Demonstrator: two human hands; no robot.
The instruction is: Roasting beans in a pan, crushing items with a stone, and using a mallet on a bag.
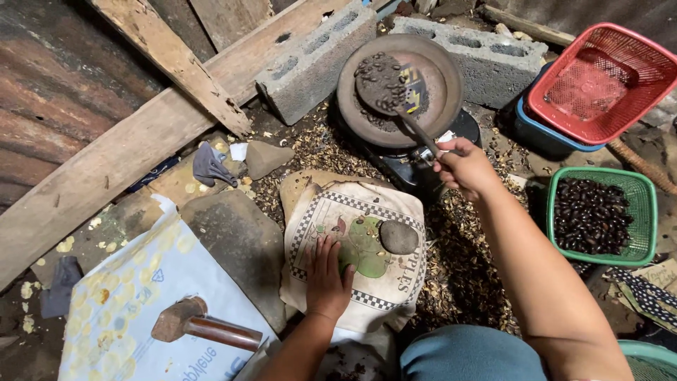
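My right hand (465,168) grips the handle of a flat metal spatula (384,88) loaded with dark roasted seeds, held over a round metal pan (441,88) on a small black stove (412,166). My left hand (328,275) lies flat, fingers apart, on a printed cloth (367,219) spread over a flat stone. A smooth grey pebble (399,237) rests on the cloth just right of that hand.
A green basket (560,212) of dark seeds sits at right, a red basket (599,77) in a blue tub behind it. A hammer (204,326) lies on a plastic sack (120,303) at lower left. Concrete blocks (310,63), wooden planks and husk litter surround the stove.
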